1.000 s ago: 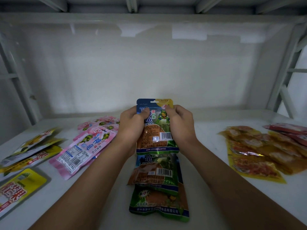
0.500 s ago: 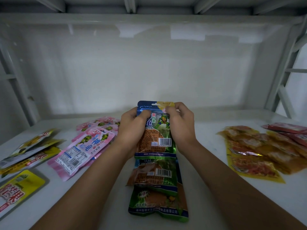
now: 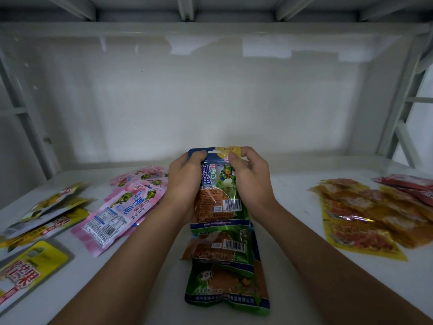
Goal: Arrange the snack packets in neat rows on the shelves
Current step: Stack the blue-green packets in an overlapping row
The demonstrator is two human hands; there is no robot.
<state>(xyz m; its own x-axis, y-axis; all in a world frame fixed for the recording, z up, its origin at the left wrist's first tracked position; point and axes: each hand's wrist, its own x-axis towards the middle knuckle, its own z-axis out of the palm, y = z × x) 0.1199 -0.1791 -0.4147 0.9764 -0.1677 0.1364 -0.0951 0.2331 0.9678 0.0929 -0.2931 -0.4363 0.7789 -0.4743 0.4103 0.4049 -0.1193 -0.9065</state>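
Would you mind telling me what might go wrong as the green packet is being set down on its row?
Both the left hand and right hand pinch only the top edge of the green packet, so it may swing or land crooked. It overlaps the lower green packets, which already lie skewed; pressing down could shift them further. The pink packets lie close beside the left forearm and might get nudged.

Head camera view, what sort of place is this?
Probably a shop or stockroom shelf: a white metal shelf, with pink drink-mix packets and orange-yellow snack packets in groups, and both hands holding a green-blue turtle packet.
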